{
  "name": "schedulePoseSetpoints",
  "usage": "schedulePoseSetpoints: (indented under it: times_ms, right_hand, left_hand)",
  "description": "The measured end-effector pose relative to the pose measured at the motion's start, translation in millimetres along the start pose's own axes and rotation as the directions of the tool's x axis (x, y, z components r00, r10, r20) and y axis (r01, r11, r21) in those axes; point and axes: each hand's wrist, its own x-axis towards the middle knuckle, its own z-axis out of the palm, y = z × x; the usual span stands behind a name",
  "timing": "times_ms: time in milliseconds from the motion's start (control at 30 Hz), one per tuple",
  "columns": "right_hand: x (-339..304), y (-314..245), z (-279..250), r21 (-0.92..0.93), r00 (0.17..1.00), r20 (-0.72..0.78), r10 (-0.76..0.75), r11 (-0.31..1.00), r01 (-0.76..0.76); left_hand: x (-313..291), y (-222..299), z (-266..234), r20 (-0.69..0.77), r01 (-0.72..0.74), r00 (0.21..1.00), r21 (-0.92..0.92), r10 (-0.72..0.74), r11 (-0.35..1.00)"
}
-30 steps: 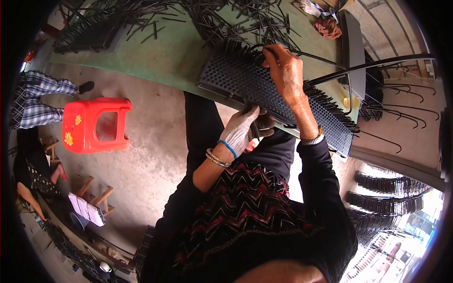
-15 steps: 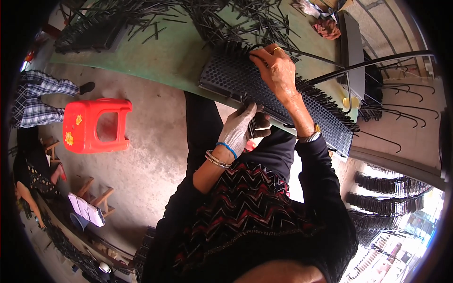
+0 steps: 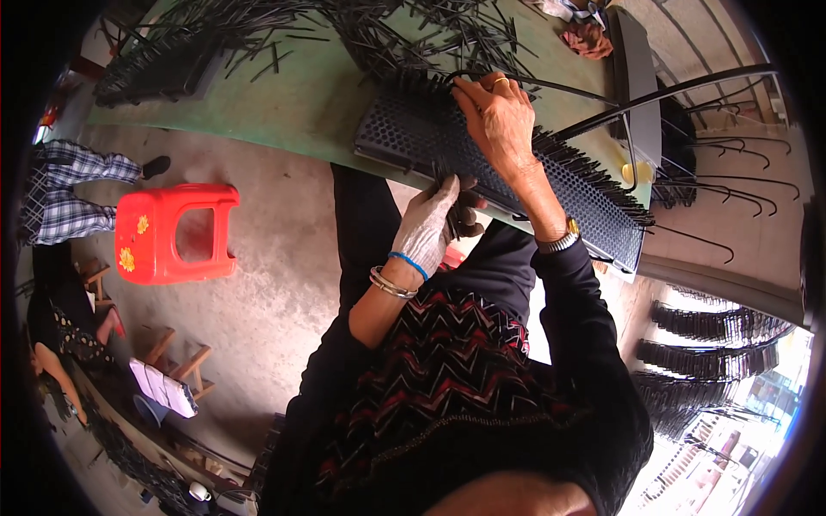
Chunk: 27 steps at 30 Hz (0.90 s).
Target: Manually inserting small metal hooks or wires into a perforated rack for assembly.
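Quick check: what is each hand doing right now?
Left hand: gloved, closed on a bundle of black rods at the perforated board edge.
Right hand: bare, fingers pinched on top of the board; what it grips cannot be told.

One red stool (image 3: 176, 234), one perforated black tray (image 3: 482, 163), two hands.

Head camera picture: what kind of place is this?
Probably a small workshop where parts are put together by hand. Loose black sticks cover a green table, the right hand works at a black tray full of holes, and filled racks stand nearby.
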Motion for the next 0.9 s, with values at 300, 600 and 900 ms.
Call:
schedulePoseSetpoints:
  times_ms: [300,600,900]
  right_hand:
    - [-3.0,4.8,-6.8,0.048,0.996,0.074,-0.045,0.998,0.042]
    - [0.3,3.3,3.7,0.007,0.999,0.013,-0.049,0.999,0.049]
    - [-11.5,0.2,-22.3,-0.052,0.996,0.092,0.016,0.999,-0.012]
  left_hand:
    - [-2.3,1.4,1.7,0.038,-0.03,0.999,0.11,0.026,0.993]
    - [2.8,-3.9,2.3,0.044,0.008,0.999,0.087,-0.012,0.996]
    - [3.6,-0.2,2.6,0.062,0.001,0.998,0.115,-0.008,0.993]
